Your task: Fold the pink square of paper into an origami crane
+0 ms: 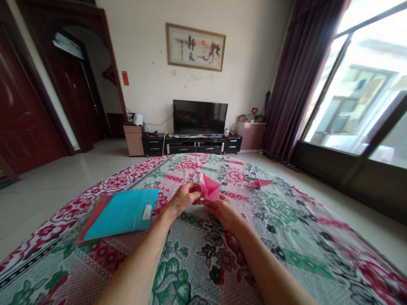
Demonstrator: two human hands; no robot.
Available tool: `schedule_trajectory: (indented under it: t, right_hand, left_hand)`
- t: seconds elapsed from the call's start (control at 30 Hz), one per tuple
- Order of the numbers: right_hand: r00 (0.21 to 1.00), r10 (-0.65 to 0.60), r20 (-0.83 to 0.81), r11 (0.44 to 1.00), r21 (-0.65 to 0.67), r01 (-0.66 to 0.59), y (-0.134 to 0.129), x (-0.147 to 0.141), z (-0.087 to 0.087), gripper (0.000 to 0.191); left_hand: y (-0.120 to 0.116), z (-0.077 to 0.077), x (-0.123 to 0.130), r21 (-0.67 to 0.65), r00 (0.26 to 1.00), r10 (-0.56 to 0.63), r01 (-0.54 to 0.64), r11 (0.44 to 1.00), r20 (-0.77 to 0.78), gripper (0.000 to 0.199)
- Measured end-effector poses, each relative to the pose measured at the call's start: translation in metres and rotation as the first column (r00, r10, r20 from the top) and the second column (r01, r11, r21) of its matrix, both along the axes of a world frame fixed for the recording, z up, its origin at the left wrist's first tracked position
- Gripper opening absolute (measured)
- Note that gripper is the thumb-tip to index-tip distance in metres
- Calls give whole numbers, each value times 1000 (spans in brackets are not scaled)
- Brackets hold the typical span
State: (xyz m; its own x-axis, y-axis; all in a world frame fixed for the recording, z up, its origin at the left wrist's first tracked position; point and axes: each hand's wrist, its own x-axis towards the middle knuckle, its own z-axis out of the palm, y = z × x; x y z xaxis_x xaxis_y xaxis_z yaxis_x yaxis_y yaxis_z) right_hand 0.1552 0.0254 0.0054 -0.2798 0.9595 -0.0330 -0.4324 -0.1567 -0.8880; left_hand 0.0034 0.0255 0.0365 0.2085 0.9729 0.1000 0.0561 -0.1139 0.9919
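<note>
A partly folded piece of pink paper point(210, 189) is held up just above the patterned tablecloth, its flaps spread apart at the top. My left hand point(186, 197) pinches its left edge between thumb and fingers. From below and the right, my right hand point(224, 209) grips the lower right part; some of its fingers are hidden behind the paper. Farther off to the right, a folded pink paper crane point(258, 183) rests on the cloth with its wings spread. Neither hand touches it.
A pack of blue and red paper point(122, 214) with a white label lies left of my left forearm. The floral tablecloth point(280, 237) covers a rounded table. Beyond it are a low black TV cabinet point(186, 145), a television point(200, 118) and a window point(359, 97) at right.
</note>
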Motion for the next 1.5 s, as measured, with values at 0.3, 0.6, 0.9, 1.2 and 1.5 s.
schedule_trajectory:
  t: [0.3,0.6,0.9,1.2,1.5]
  right_hand:
    - [1000,23,7,1000,9,-23,2,0,-2,27]
    - [997,20,81,999,25,-22,-4,0,5,27]
    - [995,-10,104,999,33,7,-4,-2,5,27]
    - [996,-19,90,1000,-8,20,-3,-2,5,24]
    - [996,-62,68,998,-30,64,-2,-3,4,24]
  left_hand:
    - [-2,1,-3,-101,995,-97,94,990,-25,27]
    - [-3,5,2,-207,1000,16,-18,978,-14,20]
    - [-3,4,6,-172,988,152,-154,973,-22,29]
    - [8,-8,8,106,981,190,-193,975,42,11]
    - [0,1,3,363,934,228,-119,924,-274,24]
